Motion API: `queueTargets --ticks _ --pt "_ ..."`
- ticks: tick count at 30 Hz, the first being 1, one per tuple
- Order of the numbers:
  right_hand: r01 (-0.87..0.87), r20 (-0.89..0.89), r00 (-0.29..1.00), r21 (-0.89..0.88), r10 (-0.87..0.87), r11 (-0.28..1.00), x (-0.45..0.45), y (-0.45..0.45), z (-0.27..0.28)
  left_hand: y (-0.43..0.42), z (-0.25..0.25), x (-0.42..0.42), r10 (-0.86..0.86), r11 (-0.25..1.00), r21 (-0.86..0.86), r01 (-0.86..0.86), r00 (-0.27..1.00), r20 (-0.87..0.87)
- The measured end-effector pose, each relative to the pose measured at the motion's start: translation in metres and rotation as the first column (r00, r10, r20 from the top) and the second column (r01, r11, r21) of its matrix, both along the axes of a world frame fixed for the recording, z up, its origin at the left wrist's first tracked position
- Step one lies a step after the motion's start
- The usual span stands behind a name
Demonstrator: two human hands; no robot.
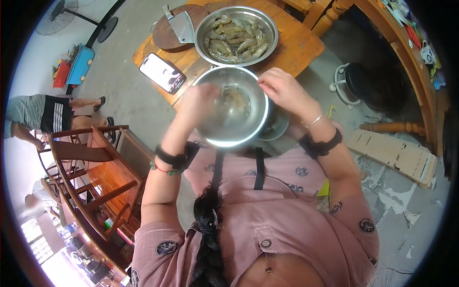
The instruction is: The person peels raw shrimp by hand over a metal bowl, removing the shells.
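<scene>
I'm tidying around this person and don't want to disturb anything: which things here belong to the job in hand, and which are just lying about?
Likely the job: shrimp, far steel bowl, near steel bowl by the left hand and right hand.

Seemingly lying about, none touched: smartphone, round wooden board, flat-bladed metal tool, standing fan, stool.

phone (162, 73), screen lit | standing fan (89, 20) | blue case (81, 64) | black-seated stool (356, 81) | wooden chair (112, 177) | beige panel (392, 155) lying flat
</scene>
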State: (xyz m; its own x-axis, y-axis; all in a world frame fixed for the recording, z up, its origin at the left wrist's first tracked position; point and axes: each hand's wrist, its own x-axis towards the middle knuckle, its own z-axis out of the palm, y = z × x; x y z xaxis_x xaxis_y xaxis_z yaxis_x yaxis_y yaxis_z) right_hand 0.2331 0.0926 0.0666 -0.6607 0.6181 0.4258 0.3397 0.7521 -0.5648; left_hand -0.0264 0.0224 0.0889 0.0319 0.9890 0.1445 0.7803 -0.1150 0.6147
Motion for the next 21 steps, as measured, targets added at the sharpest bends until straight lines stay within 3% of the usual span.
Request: queueTargets --ticks 2,3,4,6,7,8,11,13,14,17,21 --pt "0.043 0.000 0.999 -0.047 -0.043 0.998 0.006 0.001 0.008 0.002 0.001 0.003 -0.182 0.954 -0.243 0.173 0.983 -0.015" --pt "0.049 -0.001 0.999 -0.037 -0.049 0.998 0.008 0.003 0.009 0.008 0.015 0.013 -0.204 0.932 -0.332 0.146 0.968 -0.147" --pt "0.065 -0.001 0.998 -0.040 -0.065 0.997 0.011 0.003 0.009 0.016 0.013 0.011 -0.209 0.933 -0.325 0.152 0.966 -0.149" --pt "0.091 -0.005 0.996 -0.034 -0.091 0.995 0.015 0.004 0.008 0.043 0.009 0.004 -0.256 0.966 -0.103 0.237 0.933 -0.253" --pt "0.102 -0.007 0.995 -0.040 -0.103 0.994 0.017 0.004 0.008 0.056 0.021 0.009 -0.189 0.980 -0.118 0.163 0.948 -0.257" --pt "0.112 -0.009 0.994 -0.046 -0.113 0.993 0.018 0.004 0.007 0.072 0.012 0.007 -0.136 0.991 -0.005 0.137 0.972 -0.190" --pt "0.118 -0.028 0.992 -0.052 -0.119 0.992 0.022 0.003 0.003 0.122 -0.004 0.000 -0.106 0.976 0.145 0.162 0.937 -0.332" --pt "0.129 -0.045 0.990 -0.052 -0.131 0.990 0.024 0.003 -0.002 0.149 -0.007 0.001 -0.110 0.935 0.196 0.294 0.769 -0.630" --pt "0.137 -0.049 0.989 -0.049 -0.139 0.989 0.026 0.002 -0.004 0.159 -0.009 0.002 -0.114 0.932 0.198 0.303 0.765 -0.633" --pt "0.100 -0.024 0.994 -0.071 -0.102 0.992 0.029 -0.001 -0.008 0.187 -0.022 0.002 -0.200 0.945 -0.002 0.326 0.575 -0.793" --pt "0.107 -0.029 0.994 -0.074 -0.110 0.991 0.034 -0.004 -0.011 0.206 -0.037 -0.001 -0.275 0.938 -0.102 0.330 0.534 -0.800"
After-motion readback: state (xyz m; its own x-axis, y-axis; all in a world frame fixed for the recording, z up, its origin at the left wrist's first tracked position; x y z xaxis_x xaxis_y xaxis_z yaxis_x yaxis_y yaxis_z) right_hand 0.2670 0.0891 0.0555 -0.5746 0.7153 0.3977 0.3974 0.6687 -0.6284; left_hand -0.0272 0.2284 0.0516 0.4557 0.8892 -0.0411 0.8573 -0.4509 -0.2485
